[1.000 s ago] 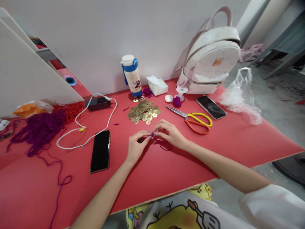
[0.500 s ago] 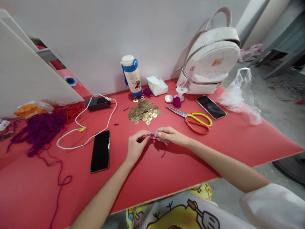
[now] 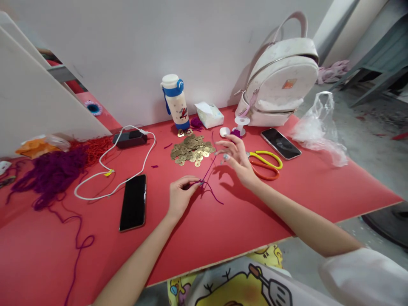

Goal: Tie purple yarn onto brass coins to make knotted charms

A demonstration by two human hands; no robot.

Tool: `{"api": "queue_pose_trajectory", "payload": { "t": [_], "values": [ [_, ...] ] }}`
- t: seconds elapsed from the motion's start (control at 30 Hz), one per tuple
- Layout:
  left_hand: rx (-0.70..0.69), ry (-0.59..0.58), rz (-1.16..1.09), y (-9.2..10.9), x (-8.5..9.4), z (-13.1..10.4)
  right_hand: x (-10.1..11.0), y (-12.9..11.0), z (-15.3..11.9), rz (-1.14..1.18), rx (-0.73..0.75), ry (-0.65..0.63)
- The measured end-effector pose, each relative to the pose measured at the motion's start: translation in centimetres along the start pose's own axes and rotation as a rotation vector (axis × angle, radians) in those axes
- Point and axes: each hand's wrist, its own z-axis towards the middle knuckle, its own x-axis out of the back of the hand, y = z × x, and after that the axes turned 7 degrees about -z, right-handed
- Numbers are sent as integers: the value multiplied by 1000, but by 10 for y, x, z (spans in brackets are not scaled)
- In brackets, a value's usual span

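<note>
My left hand pinches a purple cord between thumb and fingertips, just above the red table. One end of the cord curls down to the right, and another runs up towards my right hand. My right hand is raised with its fingers spread; the cord passes by its fingertips, and whether they touch it cannot be made out. Beyond my hands lies a pile of brass-coloured coins with holes. The scissors with yellow and orange handles lie partly behind my right hand.
Left are a black phone, a white cable and tangled purple yarn. At the back stand a bottle, a tissue pack, a spool and a backpack. Another phone lies right.
My right hand has moved up and away from my left fingertips, and its fingers have spread. A length of purple cord now stretches upward from my left hand.
</note>
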Motion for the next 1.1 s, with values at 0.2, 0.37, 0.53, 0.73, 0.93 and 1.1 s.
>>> {"api": "queue_pose_trajectory", "payload": {
  "t": [0.2, 0.37, 0.53, 0.73, 0.93, 1.1],
  "values": [
    [68, 88, -118, 2, -1, 0, -20, 8, -21, -557, 164, -176],
    [94, 87, -202, 4, -5, -3, -33, 15, -29, -600, 45, -341],
    [126, 54, -266, 8, -8, -6, -34, 21, -32, -560, 127, -463],
    [167, 38, -319, 9, -10, -9, -34, 22, -36, -795, 243, -526],
    [89, -61, -323, 17, -10, -13, -35, 24, -38, -919, 228, -540],
    [29, -104, -283, 20, -9, -13, -33, 25, -37, -937, 209, -541]
  ]
}}
